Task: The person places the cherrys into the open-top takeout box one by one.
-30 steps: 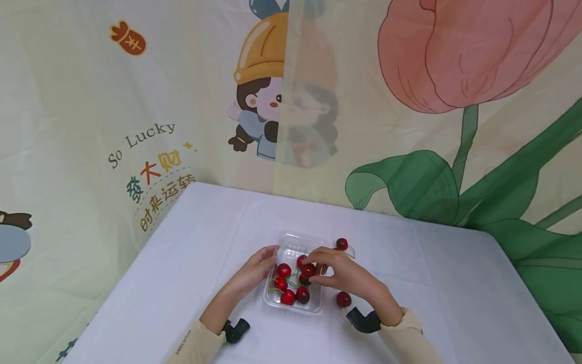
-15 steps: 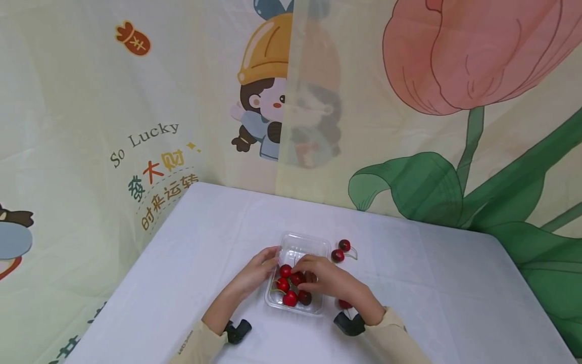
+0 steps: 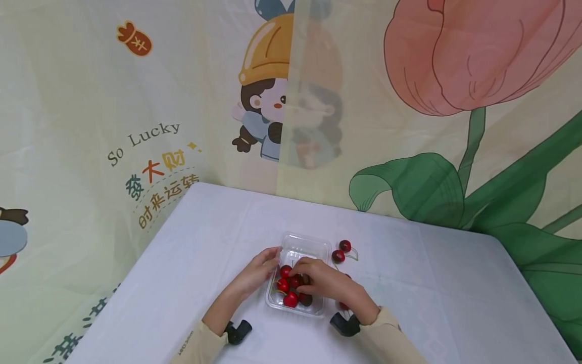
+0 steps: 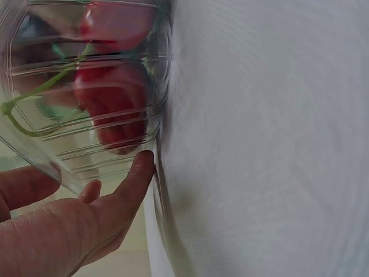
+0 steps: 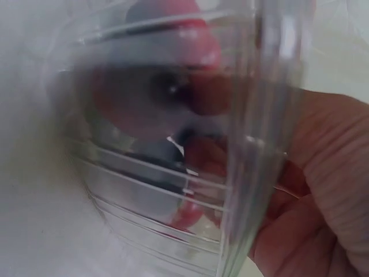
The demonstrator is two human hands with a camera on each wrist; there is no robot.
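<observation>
R grip [image 3: 322, 277] is pinched round cherry [image 3: 296, 281] in tray [image 3: 303, 243], steadied by loose L grip [image 3: 258, 270]; prob. placing; gentle release needed next.

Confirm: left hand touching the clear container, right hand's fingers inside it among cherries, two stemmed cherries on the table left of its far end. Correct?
One error: the two stemmed cherries lie to the right of the clear container, as the head view shows. Left hand and right hand are as stated.
</observation>
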